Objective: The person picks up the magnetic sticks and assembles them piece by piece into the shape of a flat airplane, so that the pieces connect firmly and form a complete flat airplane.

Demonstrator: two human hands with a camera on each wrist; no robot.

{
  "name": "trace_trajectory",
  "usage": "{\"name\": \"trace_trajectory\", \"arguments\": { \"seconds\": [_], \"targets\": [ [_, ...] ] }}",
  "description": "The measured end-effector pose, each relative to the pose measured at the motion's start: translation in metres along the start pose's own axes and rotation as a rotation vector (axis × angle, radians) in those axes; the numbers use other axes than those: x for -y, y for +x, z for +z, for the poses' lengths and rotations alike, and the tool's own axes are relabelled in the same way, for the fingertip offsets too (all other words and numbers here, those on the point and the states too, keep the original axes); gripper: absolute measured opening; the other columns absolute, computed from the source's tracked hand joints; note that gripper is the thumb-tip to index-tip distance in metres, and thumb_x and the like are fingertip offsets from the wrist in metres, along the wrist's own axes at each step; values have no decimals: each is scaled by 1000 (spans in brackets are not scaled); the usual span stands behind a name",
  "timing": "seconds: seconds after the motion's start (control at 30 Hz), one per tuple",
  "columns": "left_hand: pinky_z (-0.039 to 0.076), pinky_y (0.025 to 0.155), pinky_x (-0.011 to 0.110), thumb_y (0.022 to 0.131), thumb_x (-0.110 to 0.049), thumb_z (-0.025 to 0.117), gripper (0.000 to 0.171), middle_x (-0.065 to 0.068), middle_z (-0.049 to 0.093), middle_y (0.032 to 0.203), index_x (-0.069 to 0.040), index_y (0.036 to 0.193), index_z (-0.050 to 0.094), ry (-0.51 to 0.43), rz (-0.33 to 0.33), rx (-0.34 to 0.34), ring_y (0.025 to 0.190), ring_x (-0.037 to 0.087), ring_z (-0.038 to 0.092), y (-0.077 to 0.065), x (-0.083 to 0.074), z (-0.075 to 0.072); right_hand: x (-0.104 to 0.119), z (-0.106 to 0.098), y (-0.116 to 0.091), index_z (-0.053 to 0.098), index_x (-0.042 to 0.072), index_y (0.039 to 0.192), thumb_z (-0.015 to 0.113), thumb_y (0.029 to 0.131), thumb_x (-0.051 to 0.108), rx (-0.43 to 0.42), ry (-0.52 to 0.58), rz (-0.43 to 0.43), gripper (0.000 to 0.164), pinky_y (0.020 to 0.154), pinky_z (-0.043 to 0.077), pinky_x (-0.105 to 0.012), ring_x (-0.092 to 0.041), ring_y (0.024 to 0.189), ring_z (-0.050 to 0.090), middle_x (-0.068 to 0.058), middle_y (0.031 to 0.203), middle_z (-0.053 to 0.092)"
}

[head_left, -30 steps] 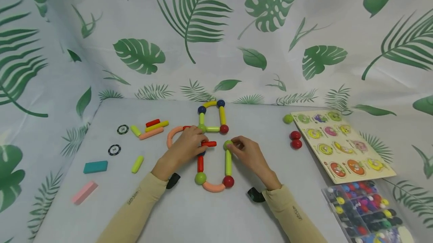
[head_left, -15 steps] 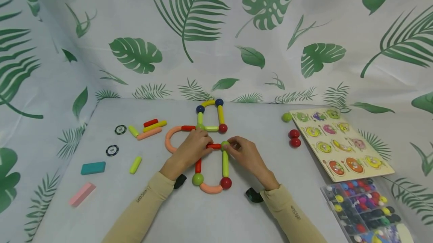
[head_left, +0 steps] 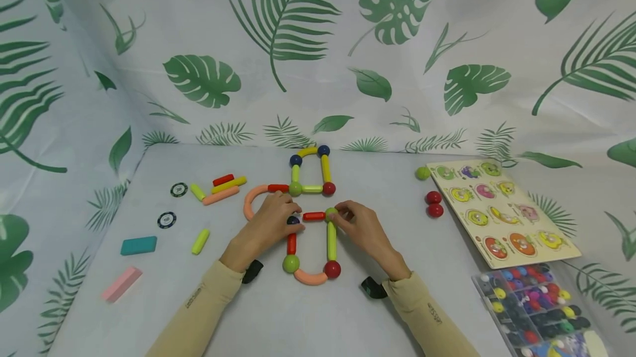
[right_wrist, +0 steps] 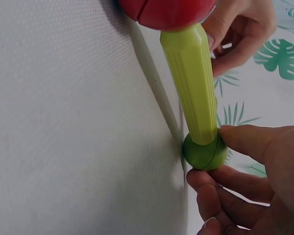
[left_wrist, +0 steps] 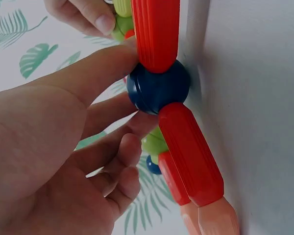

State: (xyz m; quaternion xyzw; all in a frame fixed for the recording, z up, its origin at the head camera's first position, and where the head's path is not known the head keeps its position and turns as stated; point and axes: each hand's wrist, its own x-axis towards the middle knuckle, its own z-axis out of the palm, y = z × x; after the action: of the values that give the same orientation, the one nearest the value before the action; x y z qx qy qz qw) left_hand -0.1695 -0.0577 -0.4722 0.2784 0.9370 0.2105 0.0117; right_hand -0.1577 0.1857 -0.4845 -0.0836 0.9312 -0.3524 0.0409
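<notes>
Dark blue magnetic ball [left_wrist: 159, 87] sits between the thumb and fingers of my left hand [head_left: 270, 219], which pinches it. A red rod [left_wrist: 191, 154] and another red rod [head_left: 291, 244] meet at that ball. My right hand [head_left: 365, 227] pinches a green ball [right_wrist: 205, 152] at the top of a yellow-green rod [right_wrist: 193, 88]. From this ball a short red rod [head_left: 314, 216] points left, with a gap between its free end and the blue ball. Below, a green ball [head_left: 291, 264], a curved salmon rod [head_left: 311, 277] and a red ball [head_left: 332, 269] join the two sides.
Behind the hands stands a closed loop with a yellow rod [head_left: 325, 168], linked to a curved salmon rod [head_left: 250, 202]. Loose rods [head_left: 221, 195], chips [head_left: 167, 219] and blocks [head_left: 139, 245] lie left. Red balls [head_left: 435, 210], a picture board [head_left: 502, 213] and a bead box [head_left: 536, 307] are right.
The left hand brought the short red rod against the right hand's green ball, let go of it, and moved left onto the dark blue ball. The right hand stays on its ball.
</notes>
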Motion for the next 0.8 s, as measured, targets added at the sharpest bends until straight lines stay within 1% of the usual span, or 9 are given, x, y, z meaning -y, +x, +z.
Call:
{"name": "trace_trajectory", "arguments": {
  "seconds": [0.1,0.2,0.27,0.4,0.57,0.7,0.8],
  "targets": [
    [45,96,41,85,-34,83,37,7,68,107,-8,111,77,-7,-6,18,101,24,54,-2,0,-2,0,0,-1,71,7,116,70,96,34,-2,3,-2,33,71,50,-28,-15,85,61,-4,97,70],
    [45,95,41,87,-32,82,35,8,67,105,-7,110,77,-26,-3,20,100,24,53,-3,0,-1,0,1,-2,71,8,115,70,96,35,4,6,-1,33,70,49,-28,-15,85,61,-3,96,70],
    [45,93,41,87,-31,82,34,8,67,104,-6,109,77,-40,-4,14,99,24,53,-3,0,-1,0,1,-2,71,9,115,70,96,35,10,10,2,33,70,49,-27,-15,86,61,-2,96,70],
    [45,93,42,87,-31,81,35,9,68,104,-5,110,77,-58,-11,11,99,25,53,-4,1,-1,-1,3,-2,71,10,115,70,96,35,7,13,1,31,71,49,-27,-15,86,61,-1,96,70],
    [45,95,42,87,-32,81,36,9,68,105,-5,111,76,-54,-10,6,102,25,53,-4,2,1,-1,4,-3,71,11,114,72,95,35,26,32,1,30,72,51,-27,-14,86,61,-1,96,70],
    [45,95,43,87,-32,82,36,9,68,105,-5,111,77,-54,-7,-1,101,25,54,-5,2,1,1,4,-5,71,12,114,73,94,35,45,37,7,31,73,51,-27,-14,85,61,0,95,69],
    [45,94,43,86,-31,82,36,9,68,104,-5,110,77,-59,-3,-9,100,25,53,-5,2,1,1,4,-6,71,11,114,74,94,34,43,35,9,30,73,51,-28,-14,85,60,0,94,69]
  ]
}}
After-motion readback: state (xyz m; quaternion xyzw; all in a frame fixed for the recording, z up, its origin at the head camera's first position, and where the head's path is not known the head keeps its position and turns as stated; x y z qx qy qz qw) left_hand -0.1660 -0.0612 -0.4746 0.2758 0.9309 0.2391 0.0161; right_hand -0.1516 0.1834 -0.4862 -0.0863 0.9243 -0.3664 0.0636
